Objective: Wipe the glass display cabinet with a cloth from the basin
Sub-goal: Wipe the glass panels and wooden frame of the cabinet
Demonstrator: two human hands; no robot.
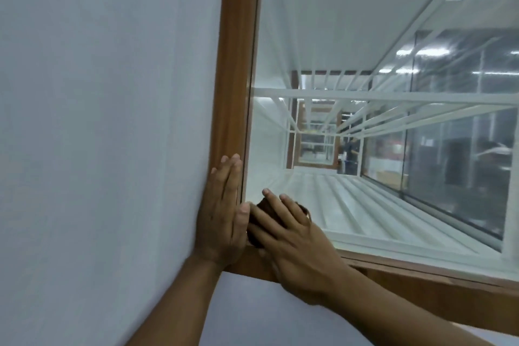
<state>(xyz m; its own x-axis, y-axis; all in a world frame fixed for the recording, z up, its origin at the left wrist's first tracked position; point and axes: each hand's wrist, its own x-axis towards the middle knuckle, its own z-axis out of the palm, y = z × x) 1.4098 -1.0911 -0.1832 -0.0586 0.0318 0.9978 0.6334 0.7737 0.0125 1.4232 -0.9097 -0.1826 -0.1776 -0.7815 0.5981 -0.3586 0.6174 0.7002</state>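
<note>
The glass display cabinet (pixel 309 36) fills the right of the head view, its pane set in a brown wooden frame (pixel 236 64). My right hand (pixel 292 236) presses a dark brown cloth (pixel 264 206) flat against the pane's lower left corner, fingers spread over it; most of the cloth is hidden under the hand. My left hand (pixel 222 213) lies flat and open on the frame's upright edge, right beside the cloth, thumb touching my right fingers.
A plain white wall (pixel 106 121) covers the left half. White shelf rails (pixel 393 97) and a white slatted floor show inside the cabinet. Reflections and a distant person appear through the far glass. The frame's bottom rail (pixel 421 272) runs to the right.
</note>
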